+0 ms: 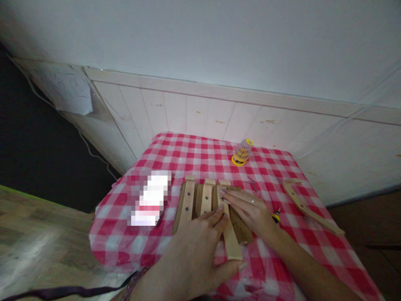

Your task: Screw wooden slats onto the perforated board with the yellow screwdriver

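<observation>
A brown wooden board (pixel 246 232) lies in front of me with three pale wooden slats on it, each with a raised block or curl at its far end. Dark screw heads show in the left slat (pixel 187 200) and the middle slat (pixel 207 193). The right slat (pixel 232 244) sits askew, its near end past the board's edge. My left hand (pixel 200 234) is closed on this right slat, fingers on top and thumb by its near end. My right hand (pixel 249 205), wearing a ring, presses close-set fingers on the same slat near a screw.
A curved wooden slat with holes (pixel 300 205) lies at the right. A small yellow-and-black screwdriver (pixel 276 215), loose screws (pixel 251 182) and a clear bit case with yellow ends (pixel 242 153) are on the checked tablecloth (pixel 200 144). A blurred-out phone-like object (pixel 152 198) lies left.
</observation>
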A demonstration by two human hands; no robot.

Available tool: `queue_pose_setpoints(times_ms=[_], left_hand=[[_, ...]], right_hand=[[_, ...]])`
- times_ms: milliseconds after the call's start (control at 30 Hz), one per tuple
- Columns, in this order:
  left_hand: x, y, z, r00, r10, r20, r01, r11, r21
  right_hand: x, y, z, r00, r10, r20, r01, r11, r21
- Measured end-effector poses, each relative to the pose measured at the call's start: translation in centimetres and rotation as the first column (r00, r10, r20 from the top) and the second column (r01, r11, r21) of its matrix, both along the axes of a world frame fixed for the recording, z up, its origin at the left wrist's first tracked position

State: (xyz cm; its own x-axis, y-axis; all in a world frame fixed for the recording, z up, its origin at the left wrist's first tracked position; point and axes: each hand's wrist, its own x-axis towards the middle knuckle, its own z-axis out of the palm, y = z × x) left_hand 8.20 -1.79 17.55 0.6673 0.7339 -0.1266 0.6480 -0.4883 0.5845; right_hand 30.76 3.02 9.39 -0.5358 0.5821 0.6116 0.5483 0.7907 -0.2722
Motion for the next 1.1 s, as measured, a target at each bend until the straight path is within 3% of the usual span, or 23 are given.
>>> queue_pose_setpoints(times_ms=[100, 233, 300, 367, 433, 567, 667, 733, 833, 967, 1033, 1100], left_hand=[[0.0, 0.0, 0.2, 1.000, 0.000, -0.017, 0.000, 1.000, -0.006], [0.0, 0.0, 0.3, 1.000, 0.003, 0.003, -0.003, 1.000, -0.011], [-0.1, 0.1, 0.3, 1.000, 0.003, 0.015, -0.003, 1.000, -0.018], [-0.1, 0.1, 0.2, 1.000, 0.003, 0.020, -0.002, 1.000, -0.025], [-0.2, 0.1, 0.0, 1.000, 0.001, 0.015, -0.001, 1.000, -0.031], [-0.2, 0.0, -0.4, 1.000, 0.006, -0.004, -0.006, 1.000, -0.030], [-0.1, -0.1, -0.3, 1.000, 0.019, 0.010, -0.019, 1.000, -0.018], [-0.1, -0.1, -0.2, 0.999, 0.024, 0.022, -0.024, 1.000, -0.011], [-0.1, 0.0, -0.1, 0.999, 0.021, 0.039, -0.021, 1.000, 0.001], [-0.3, 0.0, -0.2, 0.999, 0.018, 0.050, -0.018, 1.000, 0.016], [-0.3, 0.0, -0.4, 0.998, 0.015, 0.054, -0.016, 1.000, 0.019], [-0.3, 0.0, -0.5, 0.998, 0.019, 0.065, -0.021, 0.999, 0.026]], right_hand=[[-0.2, -0.1, 0.4, 0.998, -0.050, 0.028, 0.049, 0.999, 0.023], [0.5, -0.5, 3.5, 0.986, -0.036, 0.164, 0.024, 0.997, 0.078], [2.0, -1.1, 5.4, 0.948, 0.014, 0.318, -0.024, 0.999, 0.026], [4.3, -2.1, 6.4, 0.899, -0.045, 0.435, 0.083, 0.994, -0.070], [6.9, -3.4, 6.2, 0.851, -0.130, 0.509, 0.179, 0.983, -0.049], [10.0, -5.7, 3.7, 0.750, -0.185, 0.635, 0.178, 0.981, 0.076], [10.0, -6.3, 2.6, 0.746, -0.138, 0.651, 0.109, 0.990, 0.085], [9.6, -6.0, 3.0, 0.762, -0.107, 0.638, 0.049, 0.993, 0.107], [9.0, -5.0, 5.1, 0.864, -0.089, 0.495, 0.036, 0.993, 0.116], [6.9, -3.1, 9.0, 0.986, -0.132, 0.097, 0.134, 0.991, -0.013], [4.7, -2.0, 10.5, 0.971, -0.149, -0.187, 0.134, 0.987, -0.087], [2.1, -0.7, 11.1, 0.918, -0.078, -0.389, 0.025, 0.990, -0.139]])
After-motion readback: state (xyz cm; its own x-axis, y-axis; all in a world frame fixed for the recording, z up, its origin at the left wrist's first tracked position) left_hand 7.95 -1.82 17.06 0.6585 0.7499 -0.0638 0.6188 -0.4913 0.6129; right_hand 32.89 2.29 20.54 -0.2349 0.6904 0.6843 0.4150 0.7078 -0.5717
